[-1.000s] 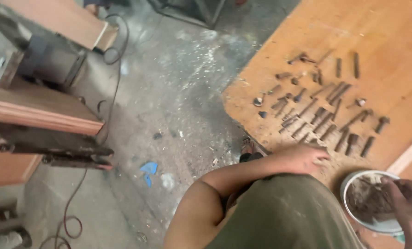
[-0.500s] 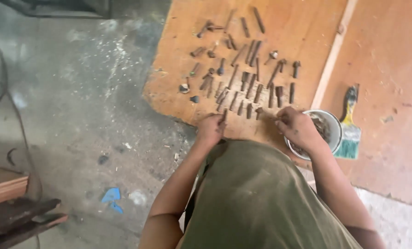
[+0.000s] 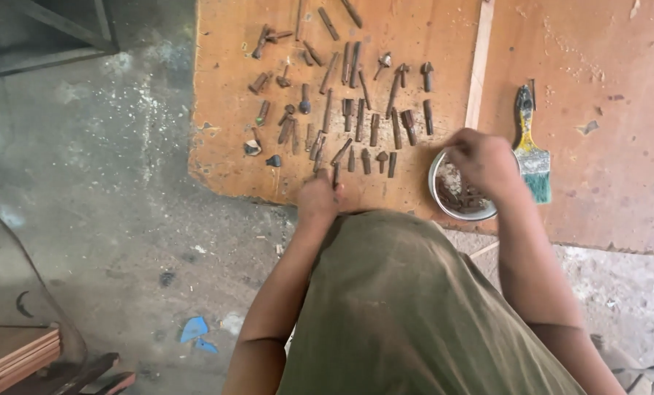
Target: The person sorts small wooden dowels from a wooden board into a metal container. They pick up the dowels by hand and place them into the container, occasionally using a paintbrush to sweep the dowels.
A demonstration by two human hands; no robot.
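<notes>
Most rusty bits point(image 3: 356, 110) already lay in rows beyond the left hand point(image 3: 318, 196), which pinched one at the near row. The right hand point(image 3: 484, 162), fingers bunched, dipped into the bowl point(image 3: 437, 192), where more waited.

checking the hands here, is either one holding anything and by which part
The left hand pinches a rusty bit by its lower end. The right hand reaches into the metal bowl; any hold there is hidden.

roughly forty rusty bolts point(image 3: 359, 121), one bowl point(image 3: 435, 192), one paintbrush point(image 3: 530, 146)
</notes>
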